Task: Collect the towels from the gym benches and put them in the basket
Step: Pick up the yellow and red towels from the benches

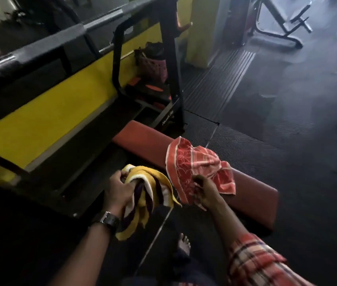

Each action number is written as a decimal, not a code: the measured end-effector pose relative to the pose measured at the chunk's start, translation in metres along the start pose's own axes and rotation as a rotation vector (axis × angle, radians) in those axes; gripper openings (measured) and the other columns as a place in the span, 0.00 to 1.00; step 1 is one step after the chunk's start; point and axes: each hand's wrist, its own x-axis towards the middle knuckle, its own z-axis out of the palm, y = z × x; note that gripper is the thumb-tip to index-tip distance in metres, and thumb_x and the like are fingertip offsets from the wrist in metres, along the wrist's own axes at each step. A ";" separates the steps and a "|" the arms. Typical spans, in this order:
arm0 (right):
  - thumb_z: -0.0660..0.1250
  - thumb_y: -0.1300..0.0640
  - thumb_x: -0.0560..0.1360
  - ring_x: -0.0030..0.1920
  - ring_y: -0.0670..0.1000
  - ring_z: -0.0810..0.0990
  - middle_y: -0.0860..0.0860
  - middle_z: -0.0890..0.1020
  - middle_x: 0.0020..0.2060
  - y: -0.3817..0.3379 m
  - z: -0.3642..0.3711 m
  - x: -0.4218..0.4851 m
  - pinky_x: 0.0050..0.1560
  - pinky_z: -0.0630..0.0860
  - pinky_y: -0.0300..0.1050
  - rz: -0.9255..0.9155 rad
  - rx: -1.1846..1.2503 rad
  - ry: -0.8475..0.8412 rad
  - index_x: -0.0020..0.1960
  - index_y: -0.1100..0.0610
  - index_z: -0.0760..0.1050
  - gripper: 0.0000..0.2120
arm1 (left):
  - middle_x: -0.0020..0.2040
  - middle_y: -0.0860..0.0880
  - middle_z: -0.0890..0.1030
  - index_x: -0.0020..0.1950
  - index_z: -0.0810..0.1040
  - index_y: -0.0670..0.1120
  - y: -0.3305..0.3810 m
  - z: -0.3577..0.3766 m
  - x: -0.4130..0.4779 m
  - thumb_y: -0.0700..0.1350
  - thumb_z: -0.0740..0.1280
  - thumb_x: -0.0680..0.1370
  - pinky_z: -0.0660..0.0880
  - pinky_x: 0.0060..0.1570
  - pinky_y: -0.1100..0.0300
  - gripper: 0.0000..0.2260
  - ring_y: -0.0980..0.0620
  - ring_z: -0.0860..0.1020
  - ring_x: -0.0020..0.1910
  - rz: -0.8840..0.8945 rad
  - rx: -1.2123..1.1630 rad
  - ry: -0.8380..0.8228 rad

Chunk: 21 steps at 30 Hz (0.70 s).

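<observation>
Yellow, white and purple striped towel [143,195], red-orange patterned towel [196,168], rust-red bench pad [252,195], red plaid sleeve [254,263]

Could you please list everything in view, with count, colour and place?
Yellow towel: one, yellow with purple and white stripes, in the left hand.
Red towel: one, red-orange with white pattern, in the right hand, above the bench.
Bench: one, red-brown pad, centre right.
Basket: one, pinkish, on the floor behind the rack, contents unclear.
Rack: one, black frame, upper centre.
Barbell: one, grey, upper left.
Floor: dark rubber mat.
Watch: one, dark, left wrist.
Foot: one, bare, bottom centre.
Hands: left hand, right hand, each gripping a towel.
</observation>
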 end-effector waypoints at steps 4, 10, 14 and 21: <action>0.61 0.54 0.79 0.41 0.51 0.77 0.53 0.78 0.43 -0.036 0.007 0.063 0.33 0.76 0.45 0.040 0.050 0.034 0.57 0.57 0.74 0.10 | 0.38 0.56 0.79 0.43 0.76 0.52 0.018 0.043 0.048 0.45 0.74 0.70 0.70 0.37 0.62 0.08 0.60 0.77 0.38 -0.034 -0.013 -0.038; 0.60 0.55 0.80 0.41 0.52 0.76 0.54 0.77 0.42 -0.048 0.001 0.140 0.39 0.77 0.51 0.154 -0.005 0.136 0.53 0.59 0.75 0.09 | 0.42 0.47 0.81 0.45 0.77 0.46 0.019 0.094 0.110 0.42 0.75 0.69 0.72 0.43 0.58 0.09 0.47 0.79 0.42 -0.150 0.031 -0.150; 0.62 0.55 0.79 0.30 0.51 0.75 0.53 0.75 0.33 -0.040 -0.009 0.173 0.30 0.74 0.44 0.211 -0.032 0.235 0.45 0.59 0.74 0.08 | 0.41 0.48 0.81 0.46 0.77 0.47 0.007 0.108 0.149 0.41 0.75 0.70 0.73 0.40 0.59 0.09 0.48 0.79 0.42 -0.185 0.075 -0.243; 0.65 0.58 0.77 0.48 0.58 0.75 0.59 0.76 0.48 -0.033 -0.007 0.229 0.47 0.76 0.54 0.339 -0.053 0.250 0.61 0.60 0.75 0.13 | 0.42 0.50 0.80 0.49 0.77 0.46 -0.006 0.116 0.194 0.42 0.75 0.69 0.69 0.39 0.59 0.11 0.51 0.77 0.40 -0.234 0.146 -0.210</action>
